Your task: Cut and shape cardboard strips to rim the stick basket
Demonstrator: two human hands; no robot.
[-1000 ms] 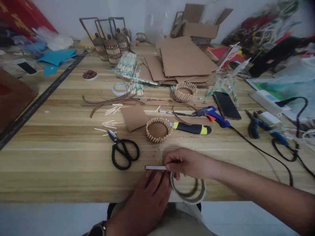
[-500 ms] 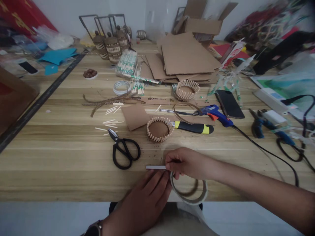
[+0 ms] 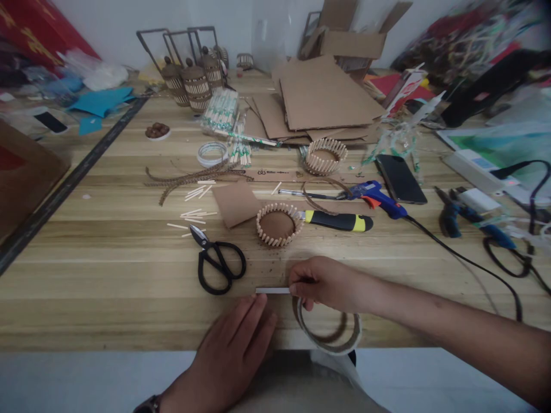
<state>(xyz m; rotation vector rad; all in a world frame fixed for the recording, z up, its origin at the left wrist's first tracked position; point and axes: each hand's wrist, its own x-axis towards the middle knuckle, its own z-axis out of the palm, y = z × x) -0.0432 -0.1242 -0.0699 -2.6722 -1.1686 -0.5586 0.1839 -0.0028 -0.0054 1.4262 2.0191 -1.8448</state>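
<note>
A narrow white strip of tape [image 3: 272,291] lies along the wood near the table's front edge. My right hand [image 3: 321,282] is closed in a pinch at the strip's right end. A thin roll of tape [image 3: 353,339] hangs below those fingers, partly over the table edge; how the strip joins it is hidden. My left hand [image 3: 239,350] rests flat with outstretched fingers, its fingertips beside the strip's left end. Black-handled scissors [image 3: 220,265] lie open to the left. Just beyond the strip stands a round cardboard base ringed with short wooden sticks [image 3: 279,226].
A yellow-and-black utility knife [image 3: 340,221] and a blue glue gun [image 3: 374,198] lie beyond my right hand, the gun's cord trailing right. Loose sticks [image 3: 196,215], a cardboard piece [image 3: 236,203], a second stick ring [image 3: 325,158] and stacked cardboard [image 3: 327,97] lie farther back.
My left hand has slid left along the strip, away from my right hand and the roll. My right hand keeps its pinch in nearly the same spot.
</note>
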